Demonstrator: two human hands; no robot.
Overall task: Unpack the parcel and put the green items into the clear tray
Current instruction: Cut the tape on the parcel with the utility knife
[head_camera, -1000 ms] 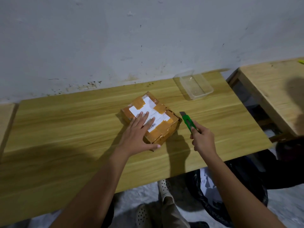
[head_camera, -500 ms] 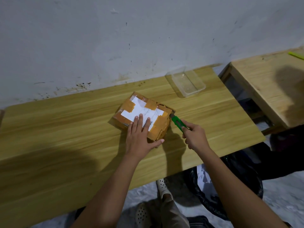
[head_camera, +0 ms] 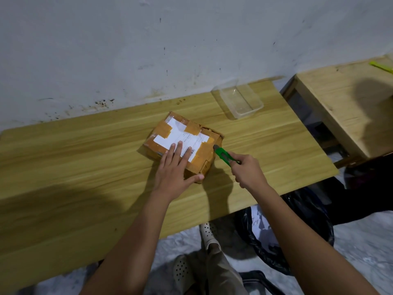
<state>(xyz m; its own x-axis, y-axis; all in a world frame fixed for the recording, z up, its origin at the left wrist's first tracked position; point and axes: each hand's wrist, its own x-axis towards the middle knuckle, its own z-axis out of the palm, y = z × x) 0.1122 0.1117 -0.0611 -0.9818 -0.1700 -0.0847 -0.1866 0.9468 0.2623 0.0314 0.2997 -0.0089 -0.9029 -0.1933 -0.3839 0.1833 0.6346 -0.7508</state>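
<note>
A taped brown cardboard parcel (head_camera: 187, 137) with a white label lies shut on the wooden table (head_camera: 85, 167). My left hand (head_camera: 175, 169) presses flat on its near top, thumb along the front side. My right hand (head_camera: 247, 170) grips a green utility knife (head_camera: 224, 155), whose blade tip touches the parcel's right edge. The clear tray (head_camera: 239, 101) stands empty near the wall, behind and to the right of the parcel.
A second wooden table (head_camera: 348, 103) stands to the right across a gap, with a yellow-green object (head_camera: 381, 66) at its far edge. A black bag (head_camera: 297, 231) sits on the floor under the table's right end. My feet are below the front edge.
My right hand has moved the knife left from beside the parcel until its blade meets the parcel's right edge. My left hand has stayed pressed on the top.
</note>
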